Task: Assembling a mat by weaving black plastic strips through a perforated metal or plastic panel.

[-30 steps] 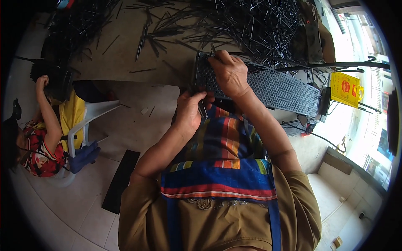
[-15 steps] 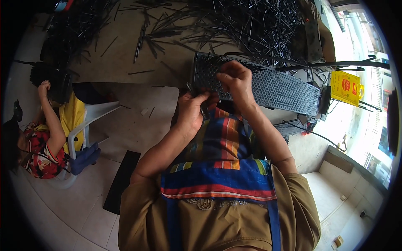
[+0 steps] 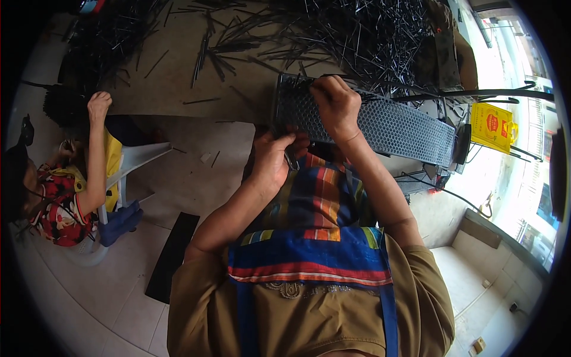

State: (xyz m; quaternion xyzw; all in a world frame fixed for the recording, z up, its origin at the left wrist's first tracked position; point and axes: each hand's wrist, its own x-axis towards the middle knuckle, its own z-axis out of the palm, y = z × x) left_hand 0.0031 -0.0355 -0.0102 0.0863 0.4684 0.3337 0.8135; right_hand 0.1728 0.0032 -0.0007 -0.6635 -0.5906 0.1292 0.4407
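Observation:
A long grey panel full of small round holes [image 3: 404,126] lies across in front of me, its left end close to my hands. Short black strips stick up along the far edge of that end. My right hand [image 3: 340,107] is closed in a pinch just above the panel; whatever is between its fingertips is too small to make out. Against the panel's near left corner, my left hand [image 3: 272,157] is closed around a metal hand tool [image 3: 291,159]. Only a curved, handle-like part of the tool shows, so its kind is unclear.
Loose thin black strips [image 3: 380,41] pile up on the brown table [image 3: 166,89] beyond the panel. A yellow bag [image 3: 492,126] hangs at the right near dark rods. At the left, another person's hand [image 3: 100,102] is raised beside a white plastic chair [image 3: 143,159].
My right hand has turned slightly, its fingers curling tighter over the panel. The left hand stays nearly still, its tool shifted a little. The other person's raised hand moved right and toward me.

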